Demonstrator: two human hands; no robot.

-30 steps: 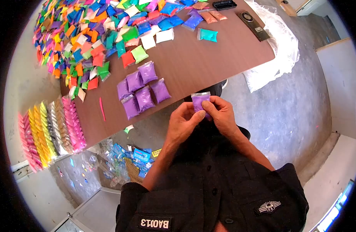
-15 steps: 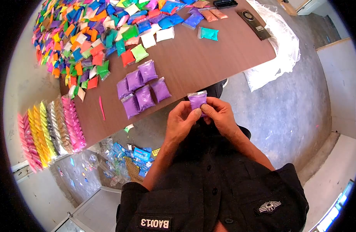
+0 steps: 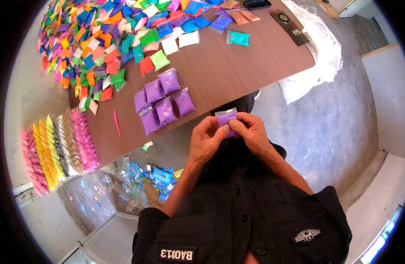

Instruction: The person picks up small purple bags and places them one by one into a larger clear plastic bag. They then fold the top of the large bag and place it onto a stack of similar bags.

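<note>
Both of my hands pinch one small clear packet of purple powder (image 3: 226, 118) in front of my chest, just off the near edge of the brown table (image 3: 237, 66). My left hand (image 3: 207, 141) grips its left side and my right hand (image 3: 251, 132) its right side, thumbs meeting on the packet. Only the packet's top strip and upper part show; fingers cover the rest. A cluster of several matching purple packets (image 3: 162, 102) lies flat on the table a short way to the left of my hands.
A large heap of many-coloured packets (image 3: 97, 39) covers the table's far left. A teal packet (image 3: 237, 38) and a black device (image 3: 290, 24) lie farther right. Rows of yellow, silver and pink strips (image 3: 57, 149) lie at left. White plastic sheeting (image 3: 317, 61) hangs off the table's right end.
My hands have drawn the purple packet slightly lower and closed in over it, so less of it shows than a second ago.
</note>
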